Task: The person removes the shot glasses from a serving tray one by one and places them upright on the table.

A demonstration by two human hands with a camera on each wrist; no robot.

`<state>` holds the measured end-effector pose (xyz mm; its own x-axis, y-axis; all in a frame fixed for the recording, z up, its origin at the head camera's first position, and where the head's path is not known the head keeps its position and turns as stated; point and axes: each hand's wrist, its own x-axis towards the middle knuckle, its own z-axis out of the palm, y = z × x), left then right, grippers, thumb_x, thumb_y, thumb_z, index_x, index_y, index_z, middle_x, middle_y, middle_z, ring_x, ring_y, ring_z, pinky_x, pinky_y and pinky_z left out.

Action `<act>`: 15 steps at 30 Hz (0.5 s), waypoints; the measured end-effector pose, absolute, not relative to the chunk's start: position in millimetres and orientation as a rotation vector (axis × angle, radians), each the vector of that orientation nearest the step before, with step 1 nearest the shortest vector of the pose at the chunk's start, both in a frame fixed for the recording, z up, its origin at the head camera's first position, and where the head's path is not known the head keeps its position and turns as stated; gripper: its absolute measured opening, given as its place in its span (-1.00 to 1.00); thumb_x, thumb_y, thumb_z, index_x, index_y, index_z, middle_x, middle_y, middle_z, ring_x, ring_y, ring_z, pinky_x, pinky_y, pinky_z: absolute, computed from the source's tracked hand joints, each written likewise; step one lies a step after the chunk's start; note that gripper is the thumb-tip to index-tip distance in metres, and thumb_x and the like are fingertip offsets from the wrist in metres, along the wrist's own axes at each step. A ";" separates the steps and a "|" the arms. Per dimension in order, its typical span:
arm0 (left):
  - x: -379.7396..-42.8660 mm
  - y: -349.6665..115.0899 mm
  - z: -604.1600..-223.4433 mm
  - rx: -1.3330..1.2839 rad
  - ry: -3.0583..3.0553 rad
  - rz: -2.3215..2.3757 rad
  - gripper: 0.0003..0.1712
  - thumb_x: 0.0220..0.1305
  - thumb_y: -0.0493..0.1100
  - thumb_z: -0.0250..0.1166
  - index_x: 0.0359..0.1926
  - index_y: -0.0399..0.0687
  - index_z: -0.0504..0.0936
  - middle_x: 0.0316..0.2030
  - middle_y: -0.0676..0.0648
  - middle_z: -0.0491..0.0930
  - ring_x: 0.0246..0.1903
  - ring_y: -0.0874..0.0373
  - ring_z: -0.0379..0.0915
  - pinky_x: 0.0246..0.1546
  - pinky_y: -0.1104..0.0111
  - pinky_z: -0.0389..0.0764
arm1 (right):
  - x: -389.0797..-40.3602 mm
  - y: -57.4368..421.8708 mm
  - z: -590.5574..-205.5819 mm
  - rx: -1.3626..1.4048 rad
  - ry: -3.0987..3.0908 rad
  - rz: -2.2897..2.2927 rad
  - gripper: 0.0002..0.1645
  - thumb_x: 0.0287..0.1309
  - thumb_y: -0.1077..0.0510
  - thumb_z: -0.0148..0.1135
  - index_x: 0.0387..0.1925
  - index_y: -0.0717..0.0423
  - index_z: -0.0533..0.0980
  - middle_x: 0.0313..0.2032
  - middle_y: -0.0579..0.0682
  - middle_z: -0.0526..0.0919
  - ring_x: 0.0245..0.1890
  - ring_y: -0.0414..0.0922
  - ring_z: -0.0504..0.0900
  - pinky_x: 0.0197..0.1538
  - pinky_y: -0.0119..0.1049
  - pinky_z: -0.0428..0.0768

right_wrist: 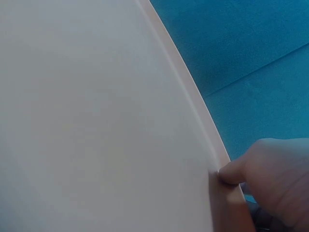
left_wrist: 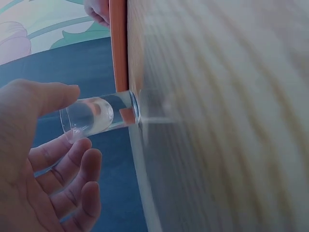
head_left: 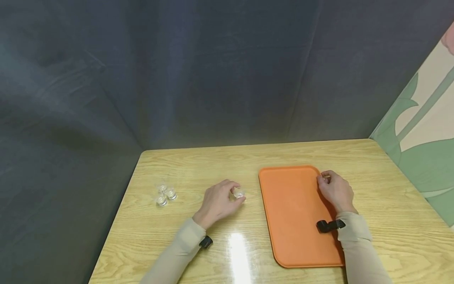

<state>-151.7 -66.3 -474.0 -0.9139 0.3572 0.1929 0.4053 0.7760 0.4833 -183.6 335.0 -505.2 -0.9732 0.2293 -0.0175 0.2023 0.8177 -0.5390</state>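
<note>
My left hand [head_left: 220,200] pinches a small clear shot glass [head_left: 239,193] between thumb and fingers, left of the orange tray. In the left wrist view the shot glass [left_wrist: 96,115] has its thick base at the wooden tabletop, with the thumb [left_wrist: 60,95] and index finger at its rim. My right hand [head_left: 336,191] grips the far right edge of the tray [head_left: 294,213]. The right wrist view shows the thumb [right_wrist: 234,171] over the tray's rim [right_wrist: 186,87], with the other fingers mostly hidden beyond the edge.
Several more clear shot glasses [head_left: 166,195] stand close together on the left of the wooden table [head_left: 198,165]. A dark curtain [head_left: 227,79] hangs behind the table's back edge. At the right is a wall with a painted plant pattern [head_left: 429,157].
</note>
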 end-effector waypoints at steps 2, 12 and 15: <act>-150.8 -69.3 -473.6 -0.616 -2.874 -0.805 -0.51 0.33 0.20 0.43 0.15 0.08 0.77 -0.26 0.17 0.67 -0.48 0.36 0.40 -0.39 0.41 0.45 | -183.8 335.6 -505.2 -0.354 -2.950 0.865 -0.41 0.57 -0.13 0.01 0.23 0.27 0.55 -0.09 0.29 0.75 -0.32 0.10 0.69 -0.38 -0.21 0.43; -146.2 -92.3 -474.5 -0.569 -2.878 -0.788 -0.51 0.31 0.17 0.44 0.14 0.05 0.78 -0.20 0.13 0.72 -0.51 0.37 0.37 -0.44 0.41 0.43 | -183.7 335.1 -505.4 -0.378 -2.948 0.860 -0.41 0.57 -0.14 -0.01 0.23 0.24 0.56 -0.07 0.29 0.75 -0.28 0.13 0.70 -0.36 -0.19 0.44; -144.9 -101.9 -474.2 -0.544 -2.885 -0.796 -0.53 0.30 0.14 0.45 0.13 0.04 0.78 -0.19 0.11 0.72 -0.57 0.36 0.32 -0.52 0.42 0.39 | -183.6 333.7 -505.8 -0.381 -2.946 0.859 -0.43 0.57 -0.13 0.01 0.22 0.24 0.56 -0.09 0.28 0.76 -0.29 0.12 0.70 -0.36 -0.20 0.44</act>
<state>-144.9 -101.9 -474.2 -0.9312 0.3125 0.1876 0.3645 0.7997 0.4771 -183.6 333.7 -505.8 -0.9684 0.2485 -0.0217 0.2212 0.8153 -0.5351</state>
